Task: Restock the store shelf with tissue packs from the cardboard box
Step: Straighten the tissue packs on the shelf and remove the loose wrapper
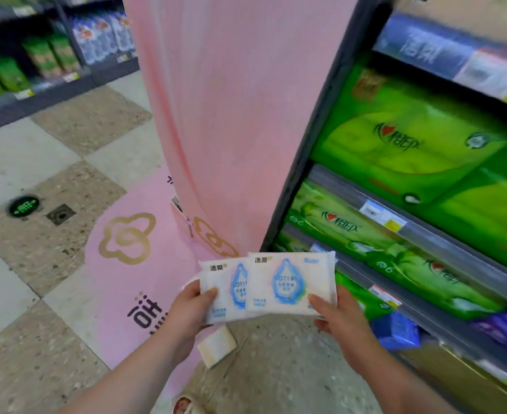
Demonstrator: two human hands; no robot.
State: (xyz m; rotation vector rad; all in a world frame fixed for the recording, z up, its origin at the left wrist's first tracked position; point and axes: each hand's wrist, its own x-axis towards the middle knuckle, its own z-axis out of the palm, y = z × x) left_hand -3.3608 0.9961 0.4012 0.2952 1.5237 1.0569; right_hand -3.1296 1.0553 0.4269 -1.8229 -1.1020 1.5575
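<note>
Two white tissue packs with blue drop prints are held at 6 o'clock in the view, above the floor (pixel 52 249). The right tissue pack (pixel 291 282) overlaps the left tissue pack (pixel 225 294). The left hand (pixel 183 312) pinches the left one, thumb on top; the right hand (pixel 340 319) pinches the other likewise. Print tops point to 12 o'clock, and the long axes run 9 to 3. The store shelf (pixel 455 252) of green packs (pixel 395 150) stands at 3 o'clock.

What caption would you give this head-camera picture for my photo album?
Left hand and right hand hold two overlapping tissue packs beside a store shelf of green packs.
</note>
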